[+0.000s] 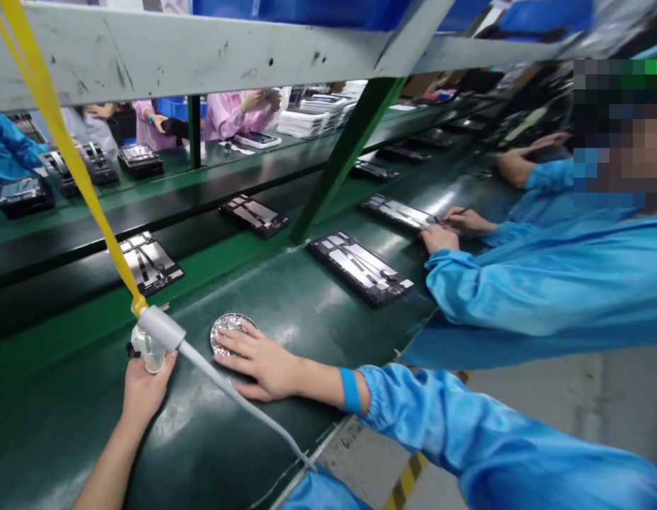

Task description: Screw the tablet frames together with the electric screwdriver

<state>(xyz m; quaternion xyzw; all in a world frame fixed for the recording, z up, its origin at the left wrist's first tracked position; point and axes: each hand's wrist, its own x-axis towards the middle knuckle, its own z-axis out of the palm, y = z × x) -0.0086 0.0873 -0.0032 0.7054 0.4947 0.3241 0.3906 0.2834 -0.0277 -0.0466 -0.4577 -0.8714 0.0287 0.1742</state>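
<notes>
A round dish of small shiny metal pieces (220,330), too small to name, lies on the green bench. Over its near side my right hand (270,365) lies with fingers stretched out and apart; whether the fingertips touch the pieces I cannot tell. My left hand (142,389) is closed round a white, partly see-through tool (152,354), its fingers mostly hidden behind it. Just above that hand hangs a grey cylinder (163,328) on a yellow strap (87,177). From the cylinder a grey cord (243,404) runs in front of my right hand to the bench edge.
An opened tablet-like device (360,269) lies beyond the dish; others (151,263) sit along the line. To the right, a co-worker's hands (445,232) work at another device (397,211). A green post (350,159) and a white beam (148,53) cross the view.
</notes>
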